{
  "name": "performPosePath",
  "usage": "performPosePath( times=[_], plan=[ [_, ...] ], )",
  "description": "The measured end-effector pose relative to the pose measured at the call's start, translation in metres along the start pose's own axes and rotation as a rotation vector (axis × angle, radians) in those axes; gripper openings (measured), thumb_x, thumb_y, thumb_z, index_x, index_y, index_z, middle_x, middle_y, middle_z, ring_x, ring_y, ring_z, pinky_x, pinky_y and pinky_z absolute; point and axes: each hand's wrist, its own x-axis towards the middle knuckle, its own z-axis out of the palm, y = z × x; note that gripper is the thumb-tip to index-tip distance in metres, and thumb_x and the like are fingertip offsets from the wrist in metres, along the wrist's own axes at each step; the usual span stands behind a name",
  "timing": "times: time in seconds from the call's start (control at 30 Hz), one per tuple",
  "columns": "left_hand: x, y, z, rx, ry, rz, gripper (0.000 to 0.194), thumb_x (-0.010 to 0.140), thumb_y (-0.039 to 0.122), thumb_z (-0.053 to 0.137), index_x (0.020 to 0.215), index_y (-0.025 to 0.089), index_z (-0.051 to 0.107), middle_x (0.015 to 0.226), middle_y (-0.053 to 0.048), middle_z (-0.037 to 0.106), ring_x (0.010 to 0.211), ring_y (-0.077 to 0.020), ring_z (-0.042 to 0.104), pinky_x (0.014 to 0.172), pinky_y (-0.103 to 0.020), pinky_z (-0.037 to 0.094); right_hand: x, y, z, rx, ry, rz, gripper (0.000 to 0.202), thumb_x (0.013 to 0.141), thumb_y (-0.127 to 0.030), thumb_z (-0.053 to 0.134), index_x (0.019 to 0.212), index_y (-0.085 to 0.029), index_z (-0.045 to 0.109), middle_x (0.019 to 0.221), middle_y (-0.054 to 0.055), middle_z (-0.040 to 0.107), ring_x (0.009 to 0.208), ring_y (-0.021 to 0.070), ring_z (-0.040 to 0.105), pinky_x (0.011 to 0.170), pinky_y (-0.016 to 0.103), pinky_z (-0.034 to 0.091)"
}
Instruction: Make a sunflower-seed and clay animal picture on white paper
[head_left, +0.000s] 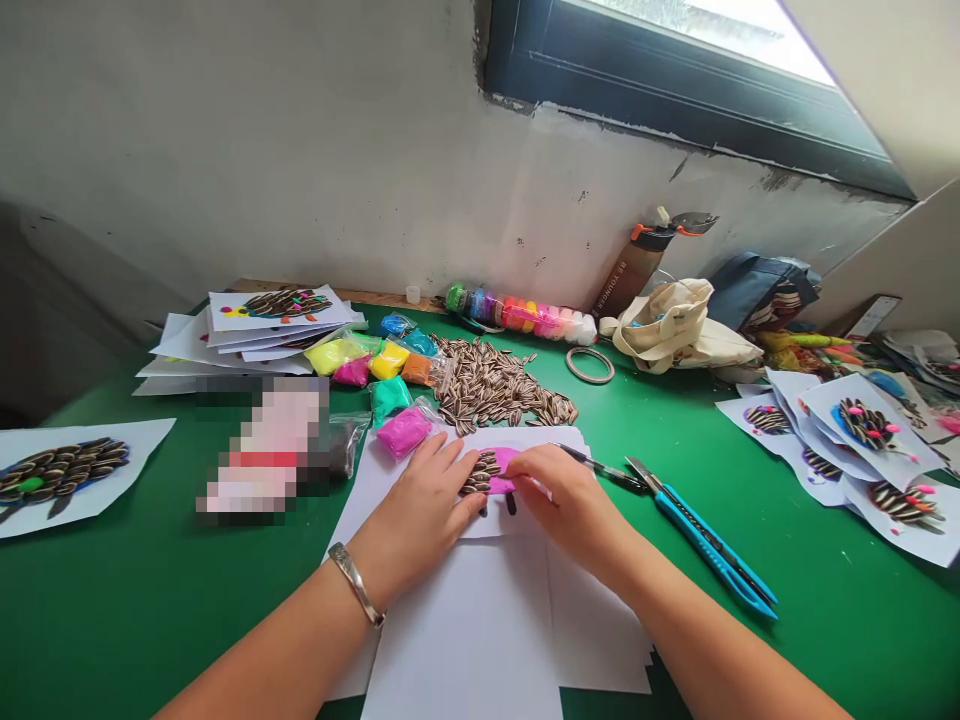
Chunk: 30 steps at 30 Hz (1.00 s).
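Observation:
My left hand (pixel 421 500) lies flat with its fingers apart on a small white paper, at the left of a magenta clay shape (pixel 504 462). Rows of striped sunflower seeds (pixel 480 472) are stuck on the left part of that clay, beside my thumb and fingertips. My right hand (pixel 574 505) is closed in a pinch at the clay's right side. A sunflower seed seems to be between its fingertips, mostly hidden. Below the clay is a short black piece (pixel 511 503). The small paper rests on larger white sheets (pixel 465 630).
Behind my hands are a seed pile (pixel 499 385) and bags of coloured clay (pixel 390 400). A blue utility knife (pixel 712 545) and a black pen (pixel 611 472) lie to the right, near a tape roll (pixel 590 366). Seed-covered pictures (pixel 870 420) lie at both sides. A bottle (pixel 634 268) leans at the wall.

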Motion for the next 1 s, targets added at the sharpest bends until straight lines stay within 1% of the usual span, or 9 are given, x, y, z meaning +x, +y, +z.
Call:
performPosePath(
  times=[0.1,0.2,0.33,0.47,0.57,0.8,1.0],
  plan=[
    [0.000,0.000,-0.001,-0.008,-0.015,0.000,0.028,0.093,0.028,0.055,0.119,0.018,0.060,0.118,-0.010,0.062,0.119,-0.0316,0.048,0.101,-0.050,0.044,-0.004,0.000,0.009,0.001,-0.005,-0.046,0.020,0.090,-0.010,0.049,0.095,-0.021,0.066,0.087,0.005,0.069,0.081,0.0172,0.061,0.073,0.028,0.048],
    [0.000,0.000,-0.001,-0.021,0.000,0.007,0.026,0.093,0.028,0.054,0.118,0.020,0.060,0.117,-0.009,0.063,0.119,-0.0309,0.049,0.100,-0.049,0.045,-0.003,0.006,0.015,-0.053,-0.003,-0.057,0.022,0.090,-0.010,0.051,0.097,-0.021,0.068,0.090,0.006,0.070,0.082,0.0178,0.061,0.075,0.029,0.048],
    [-0.001,-0.001,0.001,-0.013,0.019,0.013,0.029,0.094,0.030,0.054,0.120,0.019,0.059,0.121,-0.010,0.062,0.120,-0.0315,0.048,0.101,-0.049,0.044,-0.002,0.008,0.015,-0.083,-0.017,-0.037,0.024,0.089,-0.007,0.052,0.095,-0.021,0.071,0.088,0.006,0.069,0.082,0.0176,0.059,0.075,0.029,0.047],
    [0.000,0.000,0.000,-0.008,-0.011,-0.001,0.029,0.094,0.028,0.054,0.120,0.017,0.059,0.121,-0.011,0.061,0.121,-0.0320,0.046,0.102,-0.050,0.043,-0.003,0.006,0.013,-0.084,-0.012,-0.002,0.023,0.088,-0.008,0.055,0.092,-0.021,0.073,0.084,0.005,0.066,0.081,0.0176,0.057,0.072,0.028,0.046],
    [0.000,0.001,-0.001,-0.016,-0.027,-0.002,0.027,0.094,0.027,0.054,0.119,0.017,0.059,0.118,-0.010,0.062,0.120,-0.0313,0.047,0.101,-0.049,0.044,-0.002,0.005,0.014,-0.080,-0.026,0.020,0.025,0.088,-0.006,0.054,0.091,-0.022,0.074,0.083,0.003,0.065,0.080,0.0166,0.056,0.072,0.026,0.045],
    [0.000,-0.002,0.004,-0.015,0.031,0.016,0.024,0.095,0.028,0.051,0.115,0.019,0.061,0.119,-0.010,0.062,0.120,-0.0309,0.048,0.100,-0.050,0.045,0.000,0.004,0.018,-0.088,-0.001,0.003,0.026,0.088,-0.006,0.053,0.086,-0.021,0.074,0.083,0.004,0.064,0.079,0.0162,0.055,0.070,0.026,0.044],
    [-0.001,-0.005,0.009,0.019,0.033,0.008,0.027,0.095,0.028,0.051,0.118,0.018,0.060,0.122,-0.011,0.061,0.123,-0.0318,0.046,0.103,-0.050,0.043,0.002,0.001,0.022,-0.069,-0.011,0.004,0.025,0.089,-0.008,0.051,0.085,-0.018,0.073,0.082,0.004,0.064,0.078,0.0163,0.054,0.072,0.026,0.044]
  ],
)
